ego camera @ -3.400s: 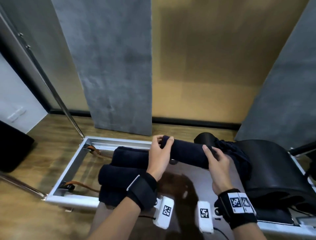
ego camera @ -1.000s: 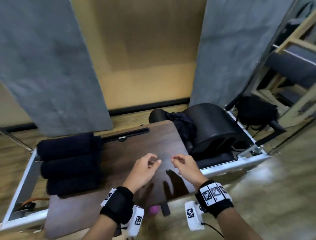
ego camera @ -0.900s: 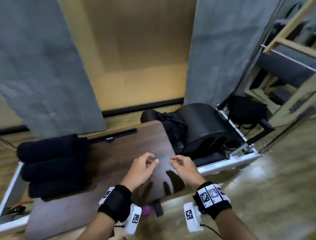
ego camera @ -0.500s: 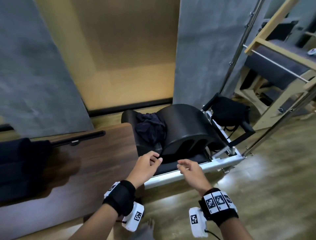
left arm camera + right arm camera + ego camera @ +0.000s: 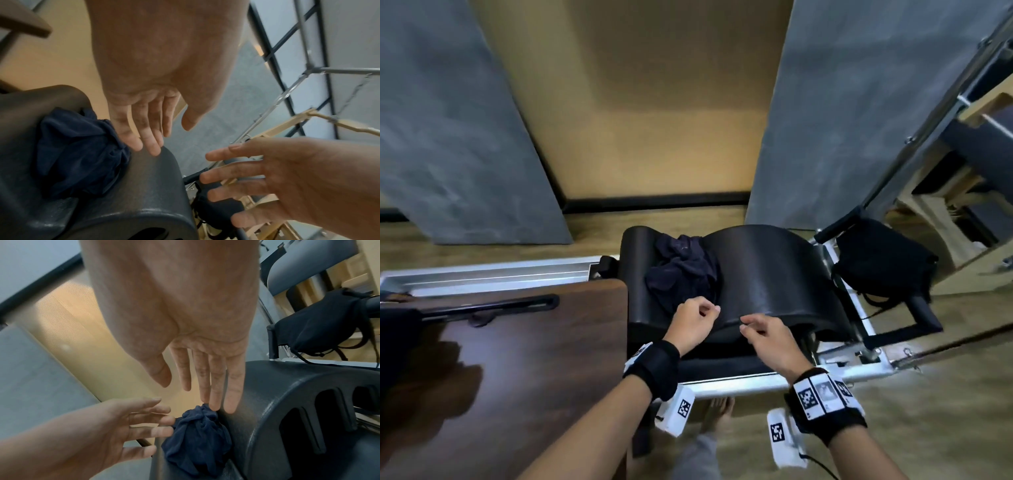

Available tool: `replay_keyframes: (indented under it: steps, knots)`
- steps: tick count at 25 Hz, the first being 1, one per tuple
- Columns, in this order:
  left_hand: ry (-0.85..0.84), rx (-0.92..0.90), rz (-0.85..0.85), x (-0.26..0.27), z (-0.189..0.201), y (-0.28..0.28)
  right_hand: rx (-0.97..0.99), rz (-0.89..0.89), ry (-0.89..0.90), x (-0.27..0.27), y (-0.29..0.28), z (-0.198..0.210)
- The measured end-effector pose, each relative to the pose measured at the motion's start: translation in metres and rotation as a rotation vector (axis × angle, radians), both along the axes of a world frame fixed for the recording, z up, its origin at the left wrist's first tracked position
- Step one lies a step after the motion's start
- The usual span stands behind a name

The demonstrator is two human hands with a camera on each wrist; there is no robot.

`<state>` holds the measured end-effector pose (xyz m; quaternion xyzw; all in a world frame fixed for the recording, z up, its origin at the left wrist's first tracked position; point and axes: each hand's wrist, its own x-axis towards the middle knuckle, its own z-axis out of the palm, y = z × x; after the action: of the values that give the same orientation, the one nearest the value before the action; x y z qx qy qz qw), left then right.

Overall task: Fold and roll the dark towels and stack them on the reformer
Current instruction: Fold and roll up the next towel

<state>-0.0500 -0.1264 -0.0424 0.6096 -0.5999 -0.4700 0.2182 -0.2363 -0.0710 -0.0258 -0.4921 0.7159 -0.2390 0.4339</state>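
Two bare hands out over the near side of the reformer (image 5: 486,274), both empty. Left hand (image 5: 693,323) just in front of a crumpled dark towel (image 5: 681,270), fingers (image 5: 152,146) narrowly parted and only slightly bent, thumb held off to one side, gripping nothing. From the left wrist view, fingertips lined up with the seam where cloth meets padding; impossible to say whether touching. Right hand (image 5: 770,342) just beside the left, a small gap between them, fingers spread wide and relaxed, likewise holding nothing.

Towel bunched in the dip between a low black hump and a big black arched barrel (image 5: 767,270) – unfolded, wrinkled, slumped against the barrel's left flank. Barrel itself toward the right end of the reformer, with slotted cut-outs in the side face seen from the right wrist view.

Left of the barrel, a dark brown wooden board (image 5: 534,359) across the silver frame, with a long black slot near its far edge. At the board's far left edge, a dark mass (image 5: 393,342) cut off by the picture – too little in view to name it.

Beyond the right end of the frame, a black bag (image 5: 883,260) hung by the foot bar. Below the near rail, a bare foot (image 5: 717,411) on the wood floor. Black wrist straps with white coded tags on both forearms.
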Motion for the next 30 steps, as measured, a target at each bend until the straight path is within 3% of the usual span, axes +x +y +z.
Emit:
replay_keyframes:
  steps: [4, 8, 15, 18, 22, 25, 27, 30]
  knots:
    - [-0.224, 0.12, -0.046, -0.009, -0.039, -0.08, 0.066, 0.054, 0.027, -0.016, -0.072, -0.008]
    - [-0.285, 0.272, -0.098, -0.009, -0.068, -0.142, 0.142, 0.09, 0.022, -0.027, -0.131, -0.021]
    - [-0.432, 0.338, -0.212, -0.001, -0.091, -0.173, 0.249, 0.124, 0.017, -0.03, -0.177, -0.049]
    - [-0.386, 0.119, -0.076, -0.002, -0.074, -0.173, 0.266, 0.131, 0.009, -0.025, -0.184, -0.051]
    - [-0.07, -0.11, 0.186, -0.005, -0.026, -0.165, 0.101, 0.206, -0.002, -0.011, -0.189, -0.029]
    - [0.131, -0.17, 0.111, -0.004, 0.021, -0.143, -0.084, 0.316, -0.062, 0.003, -0.19, 0.002]
    - [0.194, -0.243, 0.046, -0.001, 0.053, -0.123, -0.131, 0.299, -0.144, 0.008, -0.183, 0.024]
    - [0.255, -0.289, 0.077, 0.006, 0.09, -0.093, -0.197, 0.227, -0.305, 0.007, -0.155, 0.056]
